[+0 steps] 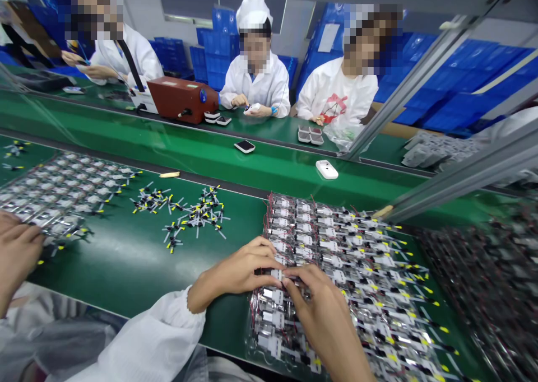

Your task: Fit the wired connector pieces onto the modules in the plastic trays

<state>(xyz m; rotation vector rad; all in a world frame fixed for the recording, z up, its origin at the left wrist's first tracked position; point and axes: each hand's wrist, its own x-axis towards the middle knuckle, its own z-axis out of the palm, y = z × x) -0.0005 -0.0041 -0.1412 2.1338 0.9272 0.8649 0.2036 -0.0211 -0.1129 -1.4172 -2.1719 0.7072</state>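
A green workbench (126,264) ran across the view, with a brighter green conveyor belt (176,158) along its far side, where a white plastic case (327,169) lay. On the bench, right of centre, a clear plastic tray (255,343) carried close rows of wired assemblies. The person's left hand (247,265) and right hand (317,301) met over the tray's left part, their fingers bent and their thumbs and forefingers drawn in around one wired assembly (276,275). Whether either pinch was closed on it could not be told, since the fingertips hid the contact. Well to the left of the hands, loose black pieces with yellow tips (205,214) lay heaped on the bare bench.

The likeliest trouble was a snagged lead: red wires (265,225) strayed over the tray's left edge, and a pull on one could have strained its joint or dragged a neighbour out of its row. The tight spacing also left room for a knuckle to knock an adjoining piece askew.

The assembly in hand was mostly covered; a small white part showed between the fingers. Its neighbours had white blocks, shiny silvery sections and pale strips ending in yellow tips.
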